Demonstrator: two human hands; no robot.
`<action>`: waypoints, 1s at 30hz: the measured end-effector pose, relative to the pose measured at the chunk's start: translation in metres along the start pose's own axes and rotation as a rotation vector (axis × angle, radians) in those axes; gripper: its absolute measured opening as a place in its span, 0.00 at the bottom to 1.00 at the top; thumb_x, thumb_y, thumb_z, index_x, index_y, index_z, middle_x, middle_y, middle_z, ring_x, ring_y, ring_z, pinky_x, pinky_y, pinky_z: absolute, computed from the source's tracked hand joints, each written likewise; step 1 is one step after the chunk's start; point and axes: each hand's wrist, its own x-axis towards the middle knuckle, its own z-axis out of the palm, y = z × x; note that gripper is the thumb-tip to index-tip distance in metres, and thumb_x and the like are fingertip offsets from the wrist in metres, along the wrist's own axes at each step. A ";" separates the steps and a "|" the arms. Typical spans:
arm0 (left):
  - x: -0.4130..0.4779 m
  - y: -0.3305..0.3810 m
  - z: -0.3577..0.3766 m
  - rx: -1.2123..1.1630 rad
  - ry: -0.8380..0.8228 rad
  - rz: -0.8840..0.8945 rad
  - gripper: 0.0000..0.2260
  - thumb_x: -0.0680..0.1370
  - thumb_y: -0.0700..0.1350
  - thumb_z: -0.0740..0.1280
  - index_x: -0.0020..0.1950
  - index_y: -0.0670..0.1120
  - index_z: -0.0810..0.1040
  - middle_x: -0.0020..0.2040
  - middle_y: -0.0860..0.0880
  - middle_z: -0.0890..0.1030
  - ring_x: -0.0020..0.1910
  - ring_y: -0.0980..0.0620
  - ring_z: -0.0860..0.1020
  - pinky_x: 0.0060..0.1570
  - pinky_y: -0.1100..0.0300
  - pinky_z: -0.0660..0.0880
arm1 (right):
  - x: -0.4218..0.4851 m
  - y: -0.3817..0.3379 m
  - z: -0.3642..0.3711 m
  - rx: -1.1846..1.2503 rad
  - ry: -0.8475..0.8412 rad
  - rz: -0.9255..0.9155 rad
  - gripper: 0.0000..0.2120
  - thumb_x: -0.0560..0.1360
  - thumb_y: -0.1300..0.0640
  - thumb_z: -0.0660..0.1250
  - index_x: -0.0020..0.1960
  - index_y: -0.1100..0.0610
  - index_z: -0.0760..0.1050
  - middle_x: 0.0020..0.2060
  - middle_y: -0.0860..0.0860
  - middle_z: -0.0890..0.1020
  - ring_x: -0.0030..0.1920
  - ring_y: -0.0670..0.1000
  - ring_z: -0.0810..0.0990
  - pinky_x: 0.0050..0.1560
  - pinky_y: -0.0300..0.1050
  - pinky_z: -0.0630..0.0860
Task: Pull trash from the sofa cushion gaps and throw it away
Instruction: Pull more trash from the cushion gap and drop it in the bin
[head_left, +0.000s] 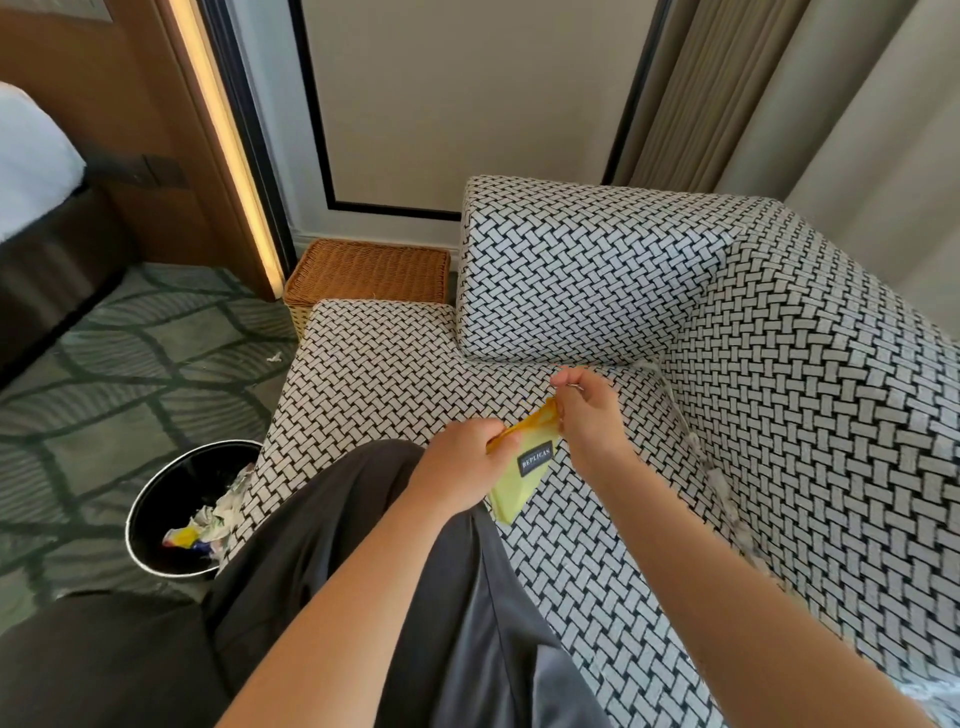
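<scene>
Both hands hold a yellow wrapper (522, 470) with a dark label above the black-and-white woven sofa seat (395, 364). My left hand (457, 462) grips its near upper edge, and my right hand (587, 410) pinches its orange top end. White scraps of trash (719, 480) lie in the gap between the seat and the right sofa back (810, 395). A black round bin (182, 512) stands on the carpet at the left of the seat, with crumpled paper and coloured wrappers inside.
My knee in dark trousers (363, 545) rests on the seat's front edge beside the bin. A wicker basket (366, 273) stands behind the seat by the wall. A small white scrap (274, 357) lies on the patterned carpet. A bed is at far left, curtains at right.
</scene>
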 end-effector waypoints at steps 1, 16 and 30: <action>0.001 0.001 0.002 0.027 -0.020 0.000 0.17 0.80 0.52 0.56 0.32 0.47 0.64 0.28 0.51 0.67 0.28 0.52 0.65 0.31 0.57 0.61 | 0.002 0.006 -0.004 0.007 0.005 0.012 0.13 0.78 0.69 0.53 0.41 0.56 0.71 0.26 0.49 0.68 0.26 0.45 0.66 0.28 0.37 0.64; 0.020 -0.003 0.020 0.079 -0.265 -0.158 0.15 0.80 0.47 0.54 0.38 0.44 0.73 0.32 0.49 0.79 0.29 0.57 0.80 0.38 0.56 0.77 | 0.005 0.039 -0.020 -0.503 -0.140 -0.080 0.11 0.76 0.56 0.63 0.58 0.53 0.68 0.36 0.50 0.74 0.30 0.45 0.70 0.30 0.39 0.70; 0.015 -0.003 0.019 -0.046 -0.074 -0.198 0.15 0.80 0.45 0.56 0.38 0.38 0.72 0.34 0.41 0.80 0.25 0.58 0.80 0.32 0.57 0.75 | 0.032 0.089 -0.050 -0.966 -0.002 0.172 0.20 0.79 0.48 0.56 0.68 0.55 0.62 0.62 0.56 0.67 0.43 0.53 0.76 0.33 0.43 0.72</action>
